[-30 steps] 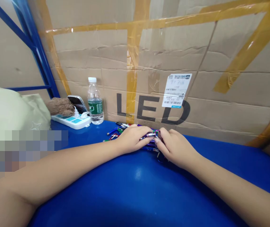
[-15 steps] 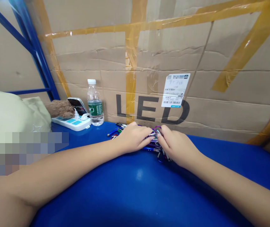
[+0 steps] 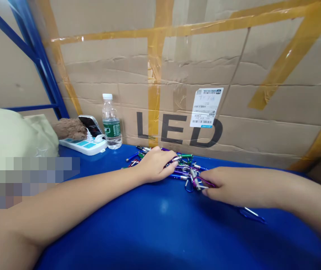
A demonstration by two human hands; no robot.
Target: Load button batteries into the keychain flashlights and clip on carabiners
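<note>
My left hand [image 3: 157, 165] lies over a pile of slim metal penlight-like tubes [image 3: 180, 176] with silver ends and small carabiners. Its thumb and forefinger close on the silver end of a green tube [image 3: 187, 156]. At the pile's right side, my right hand [image 3: 228, 185] has thumb and fingers around a magenta carabiner [image 3: 207, 182], beside a silver tube end [image 3: 194, 177]. Just below that, a blue carabiner [image 3: 189, 186] hangs off the pile. Another blue carabiner [image 3: 252, 216] rests apart, below my right wrist. My left palm hides part of the pile.
Behind the blue tabletop [image 3: 138, 232] stands a large taped cardboard box [image 3: 98, 75] marked LED. At the back left are a water bottle [image 3: 112, 129], a white power strip [image 3: 94, 147], a phone [image 3: 90, 125] and a brown fuzzy thing [image 3: 69, 129]. Pale green cloth [image 3: 17, 131] is at the left.
My right hand has shifted right and slightly down, its wrist turned more sideways. The green tube and the separate blue carabiner have come into view. My left hand has hardly moved.
</note>
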